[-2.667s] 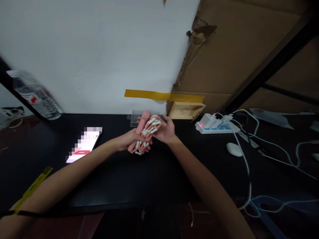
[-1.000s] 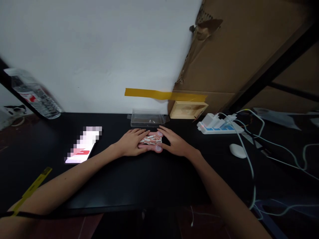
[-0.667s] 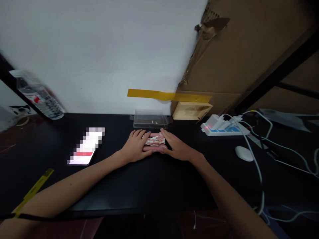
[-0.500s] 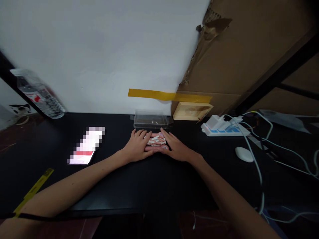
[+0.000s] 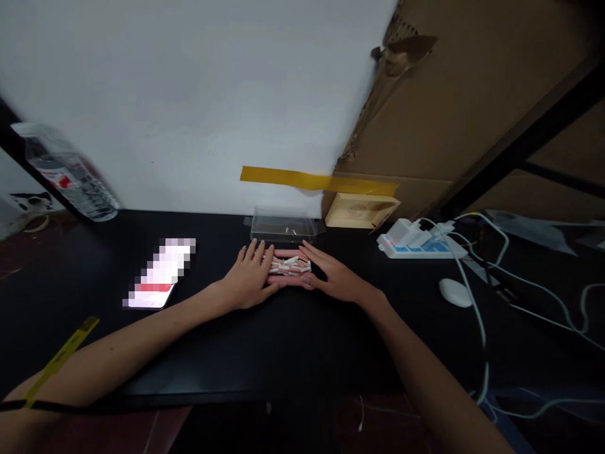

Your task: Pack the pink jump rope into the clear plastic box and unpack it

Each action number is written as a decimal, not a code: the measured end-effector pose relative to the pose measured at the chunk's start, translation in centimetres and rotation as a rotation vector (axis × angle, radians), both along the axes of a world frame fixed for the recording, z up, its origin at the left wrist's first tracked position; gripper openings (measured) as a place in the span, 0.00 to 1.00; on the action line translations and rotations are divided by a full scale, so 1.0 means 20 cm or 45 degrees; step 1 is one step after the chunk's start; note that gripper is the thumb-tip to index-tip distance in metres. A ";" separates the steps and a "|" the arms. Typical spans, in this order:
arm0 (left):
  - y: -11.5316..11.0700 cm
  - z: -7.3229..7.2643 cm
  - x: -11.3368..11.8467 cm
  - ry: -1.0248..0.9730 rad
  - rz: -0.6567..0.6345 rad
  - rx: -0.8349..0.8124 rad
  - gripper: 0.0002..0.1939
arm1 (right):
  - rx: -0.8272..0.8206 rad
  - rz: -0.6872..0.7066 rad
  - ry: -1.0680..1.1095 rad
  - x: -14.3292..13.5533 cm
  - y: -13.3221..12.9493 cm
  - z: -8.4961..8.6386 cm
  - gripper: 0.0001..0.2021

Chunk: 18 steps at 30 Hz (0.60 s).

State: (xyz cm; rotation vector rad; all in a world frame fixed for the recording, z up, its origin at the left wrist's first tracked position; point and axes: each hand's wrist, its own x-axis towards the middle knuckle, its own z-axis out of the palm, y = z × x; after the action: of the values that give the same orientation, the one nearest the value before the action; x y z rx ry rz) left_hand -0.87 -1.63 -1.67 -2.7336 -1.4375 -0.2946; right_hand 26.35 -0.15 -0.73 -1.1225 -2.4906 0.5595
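Note:
Small white and pink sticks (image 5: 289,267) lie in a bunch on the black table, between two pink rolls, with the far roll (image 5: 287,253) and the near roll (image 5: 290,280) running left to right. My left hand (image 5: 249,275) rests over the left ends, its fingers stretched forward and the thumb at the near roll. From the right, my right hand (image 5: 334,275) touches the right ends, fingers extended and thumb on the near roll. What lies beneath the fingers is hidden. A clear plastic case (image 5: 282,225) stands just behind.
A lit phone (image 5: 161,274) lies on the black table (image 5: 265,353) at left, with a water bottle (image 5: 70,176) behind it. Toward the right are a shallow wooden box (image 5: 362,211), a white power strip (image 5: 416,246), cables and a white mouse (image 5: 455,292).
My left hand has shifted slightly left, showing more of the pink rolls and sticks. The sticks lie somewhat differently. The whole view has moved a little.

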 end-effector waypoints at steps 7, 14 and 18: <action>0.01 -0.06 0.06 -0.115 -0.156 0.132 0.39 | -0.009 -0.098 0.028 0.00 -0.01 -0.01 0.41; 0.03 -0.03 0.04 -0.159 -0.184 0.077 0.38 | -0.057 -0.161 0.056 0.00 0.01 -0.02 0.43; 0.06 0.02 -0.01 -0.139 -0.292 -0.001 0.35 | -0.106 -0.187 -0.031 0.03 0.00 -0.01 0.45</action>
State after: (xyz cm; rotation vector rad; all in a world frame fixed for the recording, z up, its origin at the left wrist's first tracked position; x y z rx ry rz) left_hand -1.07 -0.52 -1.32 -2.9269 -1.1434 -0.4576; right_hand 26.98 -0.06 -0.89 -1.3383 -2.3999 0.6158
